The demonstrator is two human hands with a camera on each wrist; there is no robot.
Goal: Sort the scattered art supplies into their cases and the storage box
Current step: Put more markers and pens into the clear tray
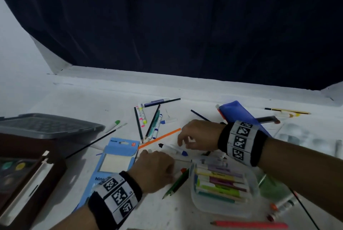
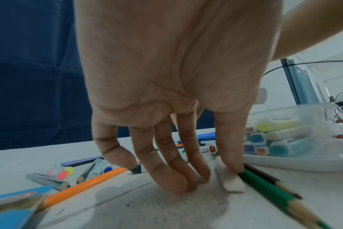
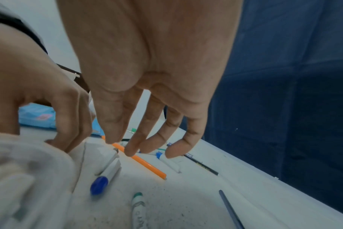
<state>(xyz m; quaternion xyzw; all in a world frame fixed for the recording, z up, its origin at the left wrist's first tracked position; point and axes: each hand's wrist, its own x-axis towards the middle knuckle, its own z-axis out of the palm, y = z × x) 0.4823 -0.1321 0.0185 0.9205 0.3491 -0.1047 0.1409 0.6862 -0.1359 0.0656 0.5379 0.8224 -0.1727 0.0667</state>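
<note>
Head view high above table (image 1: 185, 211), wrist views low, perhaps sharing orange pencil (image 2: 84, 184).

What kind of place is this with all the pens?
Probably a home or hobby art table: a white tabletop strewn with pencils, a clear plastic tub of coloured markers, and a watercolour paint set in a brown case.

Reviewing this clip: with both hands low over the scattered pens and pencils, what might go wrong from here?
1. The left hand has fingertips on the table, thumb on a small white eraser beside the green pencil; the thumb could nudge either away.
2. The right hand hangs open over the orange pencil and the blue-capped white marker; a sweep may roll them.
3. The clear plastic case of markers sits close by and could get bumped.
</note>
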